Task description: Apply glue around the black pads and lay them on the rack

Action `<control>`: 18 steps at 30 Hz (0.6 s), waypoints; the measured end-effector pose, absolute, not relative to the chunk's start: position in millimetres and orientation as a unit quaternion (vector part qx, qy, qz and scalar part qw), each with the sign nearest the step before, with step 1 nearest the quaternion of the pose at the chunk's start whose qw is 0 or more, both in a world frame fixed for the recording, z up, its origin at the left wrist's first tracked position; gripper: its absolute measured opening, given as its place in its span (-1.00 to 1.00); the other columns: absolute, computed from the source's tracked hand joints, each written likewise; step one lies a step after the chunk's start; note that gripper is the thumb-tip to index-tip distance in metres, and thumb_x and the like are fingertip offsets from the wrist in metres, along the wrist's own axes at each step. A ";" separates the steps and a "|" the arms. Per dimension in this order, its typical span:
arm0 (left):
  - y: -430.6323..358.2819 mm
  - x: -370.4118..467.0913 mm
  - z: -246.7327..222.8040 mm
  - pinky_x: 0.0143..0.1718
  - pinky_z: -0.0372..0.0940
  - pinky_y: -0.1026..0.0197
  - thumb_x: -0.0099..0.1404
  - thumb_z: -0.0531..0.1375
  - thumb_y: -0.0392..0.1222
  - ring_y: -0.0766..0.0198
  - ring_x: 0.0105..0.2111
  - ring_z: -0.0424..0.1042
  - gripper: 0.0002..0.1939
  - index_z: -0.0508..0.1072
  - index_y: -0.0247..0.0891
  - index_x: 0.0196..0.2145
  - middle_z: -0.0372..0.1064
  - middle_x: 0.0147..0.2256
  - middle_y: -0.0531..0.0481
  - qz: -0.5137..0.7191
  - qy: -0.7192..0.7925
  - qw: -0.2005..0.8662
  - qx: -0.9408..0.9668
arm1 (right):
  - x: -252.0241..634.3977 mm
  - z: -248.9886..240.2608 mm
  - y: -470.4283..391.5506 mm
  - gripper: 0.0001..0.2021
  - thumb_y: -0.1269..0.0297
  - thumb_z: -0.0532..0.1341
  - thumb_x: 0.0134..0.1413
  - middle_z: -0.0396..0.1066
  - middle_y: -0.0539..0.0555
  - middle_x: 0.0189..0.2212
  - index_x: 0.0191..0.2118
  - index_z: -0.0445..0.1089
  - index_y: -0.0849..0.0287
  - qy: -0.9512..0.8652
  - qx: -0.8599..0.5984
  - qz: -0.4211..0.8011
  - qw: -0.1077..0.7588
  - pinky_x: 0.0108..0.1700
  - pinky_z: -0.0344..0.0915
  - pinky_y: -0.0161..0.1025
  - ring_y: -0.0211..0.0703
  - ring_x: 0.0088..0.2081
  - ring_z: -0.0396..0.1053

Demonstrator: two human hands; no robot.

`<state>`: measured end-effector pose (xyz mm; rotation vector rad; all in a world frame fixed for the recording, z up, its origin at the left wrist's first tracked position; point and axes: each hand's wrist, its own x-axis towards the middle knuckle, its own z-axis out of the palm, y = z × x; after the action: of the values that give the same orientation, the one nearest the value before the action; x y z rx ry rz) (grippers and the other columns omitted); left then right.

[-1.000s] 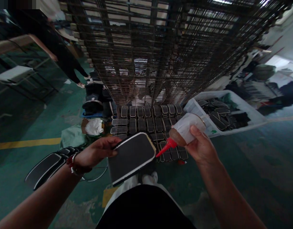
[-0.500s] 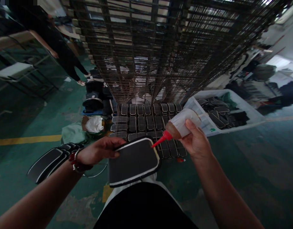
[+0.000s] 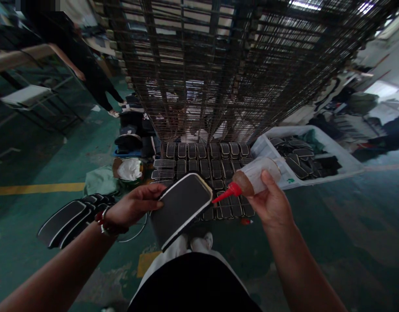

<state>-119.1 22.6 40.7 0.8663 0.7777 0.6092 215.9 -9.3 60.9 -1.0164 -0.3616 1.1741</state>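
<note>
My left hand (image 3: 139,206) pinches the left edge of a dark, flat panel (image 3: 184,206) with rounded corners and a pale line running round its border. The panel is tilted in front of my lap. In my right hand (image 3: 271,200) is a squeeze bottle (image 3: 256,175) with a red nozzle, its body partly white and partly brown. The nozzle tip points down to the left, at the panel's right edge; whether it touches cannot be made out. Along that end the border line looks yellowish.
A tall wire rack (image 3: 199,78) stands ahead, with rows of similar panels (image 3: 193,167) at its foot. To the right is a white bin (image 3: 336,173) of dark pieces. Stacked panels (image 3: 67,219) lie at left, near an open sack (image 3: 129,169). Another person (image 3: 92,78) stands far left.
The panel has turned anticlockwise, its right end rising. The bottle has shifted slightly right, its nozzle passing from the panel's upper right border to its right edge.
</note>
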 end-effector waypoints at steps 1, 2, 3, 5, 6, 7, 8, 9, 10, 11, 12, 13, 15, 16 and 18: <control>21.9 -117.7 38.9 -0.31 0.45 0.34 0.08 0.44 -0.32 0.29 -0.38 0.56 -0.75 0.66 -0.23 -0.22 0.62 -0.31 -0.04 0.290 0.363 0.793 0.395 | 216.1 59.7 -6.6 -0.60 0.12 0.57 -0.28 0.57 -0.05 -0.37 -0.26 0.52 0.06 -0.158 -0.451 0.519 0.709 -0.37 0.54 -0.29 -0.17 -0.36 0.52; 21.4 -116.2 37.1 -0.31 0.45 0.33 0.08 0.44 -0.33 0.29 -0.38 0.56 -0.75 0.65 -0.24 -0.22 0.61 -0.31 -0.04 0.295 0.363 0.794 0.389 | 216.0 58.6 -3.8 -0.62 0.13 0.56 -0.24 0.57 -0.06 -0.37 -0.25 0.52 0.06 -0.157 -0.445 0.509 0.720 -0.39 0.53 -0.31 -0.18 -0.36 0.52; 21.0 -114.7 35.4 -0.31 0.45 0.33 0.08 0.43 -0.34 0.29 -0.37 0.56 -0.75 0.64 -0.24 -0.23 0.61 -0.30 -0.04 0.299 0.362 0.796 0.383 | 215.8 57.6 -1.3 -0.65 0.14 0.54 -0.19 0.57 -0.06 -0.38 -0.24 0.52 0.06 -0.160 -0.441 0.498 0.729 -0.42 0.51 -0.33 -0.19 -0.37 0.51; 20.5 -112.1 32.1 -0.30 0.45 0.31 0.10 0.43 -0.36 0.28 -0.37 0.56 -0.75 0.63 -0.25 -0.22 0.61 -0.30 -0.04 0.303 0.360 0.800 0.374 | 214.9 55.5 2.3 -0.70 0.18 0.51 -0.12 0.56 -0.07 -0.38 -0.23 0.51 0.06 -0.170 -0.436 0.477 0.744 -0.45 0.47 -0.35 -0.21 -0.39 0.50; 20.4 -111.1 30.6 -0.30 0.45 0.30 0.10 0.43 -0.36 0.28 -0.37 0.56 -0.75 0.63 -0.25 -0.22 0.61 -0.30 -0.05 0.305 0.358 0.802 0.368 | 214.5 54.4 3.3 -0.71 0.20 0.50 -0.10 0.55 -0.07 -0.39 -0.22 0.51 0.06 -0.175 -0.436 0.467 0.749 -0.47 0.45 -0.35 -0.21 -0.40 0.49; 20.4 -110.2 29.2 -0.30 0.45 0.29 0.10 0.42 -0.37 0.27 -0.37 0.56 -0.75 0.62 -0.26 -0.22 0.61 -0.30 -0.06 0.305 0.357 0.804 0.364 | 214.2 53.3 3.9 -0.72 0.21 0.49 -0.08 0.54 -0.07 -0.39 -0.22 0.51 0.07 -0.179 -0.439 0.462 0.750 -0.50 0.43 -0.35 -0.21 -0.41 0.49; 20.6 -109.5 27.9 -0.31 0.46 0.28 0.11 0.42 -0.38 0.26 -0.37 0.56 -0.75 0.62 -0.26 -0.21 0.61 -0.30 -0.06 0.306 0.356 0.806 0.360 | 214.2 52.2 4.1 -0.73 0.21 0.49 -0.07 0.54 -0.06 -0.39 -0.22 0.50 0.07 -0.181 -0.443 0.461 0.747 -0.52 0.41 -0.36 -0.20 -0.41 0.48; 20.8 -109.0 26.9 -0.31 0.46 0.28 0.11 0.42 -0.38 0.26 -0.38 0.56 -0.75 0.61 -0.27 -0.21 0.61 -0.31 -0.07 0.307 0.355 0.808 0.357 | 214.5 51.3 4.3 -0.74 0.21 0.48 -0.06 0.54 -0.06 -0.39 -0.22 0.50 0.08 -0.183 -0.448 0.463 0.743 -0.54 0.38 -0.36 -0.20 -0.41 0.48; 21.2 -108.6 26.2 -0.31 0.46 0.28 0.11 0.41 -0.39 0.25 -0.38 0.56 -0.75 0.61 -0.27 -0.21 0.61 -0.31 -0.07 0.306 0.354 0.810 0.355 | 215.1 50.7 4.6 -0.74 0.20 0.48 -0.05 0.53 -0.06 -0.40 -0.23 0.50 0.08 -0.183 -0.453 0.466 0.738 -0.56 0.36 -0.37 -0.20 -0.42 0.48; 21.6 -108.3 25.8 -0.30 0.46 0.27 0.12 0.41 -0.39 0.25 -0.38 0.57 -0.75 0.61 -0.28 -0.21 0.61 -0.30 -0.07 0.304 0.354 0.810 0.354 | 215.9 50.4 5.2 -0.74 0.19 0.47 -0.04 0.53 -0.06 -0.41 -0.22 0.50 0.07 -0.183 -0.455 0.469 0.735 -0.58 0.33 -0.37 -0.20 -0.43 0.47; 22.2 -108.2 25.9 -0.30 0.47 0.27 0.12 0.41 -0.39 0.24 -0.38 0.57 -0.75 0.61 -0.28 -0.20 0.61 -0.30 -0.08 0.300 0.355 0.811 0.355 | 216.8 50.5 6.2 -0.74 0.18 0.47 -0.04 0.53 -0.06 -0.40 -0.22 0.50 0.07 -0.182 -0.455 0.471 0.734 -0.59 0.31 -0.38 -0.20 -0.43 0.47; 22.8 -108.3 26.2 -0.29 0.47 0.26 0.12 0.40 -0.38 0.24 -0.37 0.57 -0.75 0.61 -0.28 -0.19 0.61 -0.30 -0.09 0.294 0.357 0.812 0.357 | 217.8 51.1 7.5 -0.73 0.18 0.48 -0.05 0.53 -0.06 -0.40 -0.21 0.50 0.07 -0.182 -0.451 0.472 0.735 -0.60 0.30 -0.38 -0.20 -0.42 0.47; 24.2 -108.5 27.8 -0.29 0.46 0.26 0.13 0.40 -0.37 0.24 -0.37 0.57 -0.75 0.61 -0.29 -0.19 0.61 -0.29 -0.10 0.279 0.358 0.811 0.369 | 219.4 53.1 10.9 -0.71 0.19 0.49 -0.09 0.53 -0.07 -0.39 -0.21 0.50 0.07 -0.184 -0.446 0.471 0.739 -0.60 0.29 -0.38 -0.21 -0.42 0.46; 25.1 -108.8 28.7 -0.30 0.45 0.27 0.13 0.40 -0.36 0.24 -0.37 0.56 -0.77 0.61 -0.30 -0.20 0.61 -0.29 -0.10 0.272 0.358 0.810 0.377 | 220.0 54.2 12.5 -0.69 0.19 0.50 -0.11 0.53 -0.07 -0.39 -0.22 0.50 0.07 -0.187 -0.445 0.472 0.737 -0.59 0.29 -0.38 -0.21 -0.41 0.46; 26.8 -109.3 30.5 -0.31 0.44 0.28 0.13 0.40 -0.35 0.25 -0.37 0.55 -0.79 0.62 -0.31 -0.22 0.60 -0.30 -0.11 0.263 0.360 0.805 0.392 | 220.7 56.4 14.7 -0.68 0.19 0.51 -0.13 0.52 -0.07 -0.39 -0.23 0.50 0.09 -0.196 -0.448 0.478 0.730 -0.59 0.30 -0.38 -0.21 -0.42 0.44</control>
<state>-109.3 26.8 30.5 0.8387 0.7697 0.5625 220.7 14.7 56.4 -0.9869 -0.4316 1.0522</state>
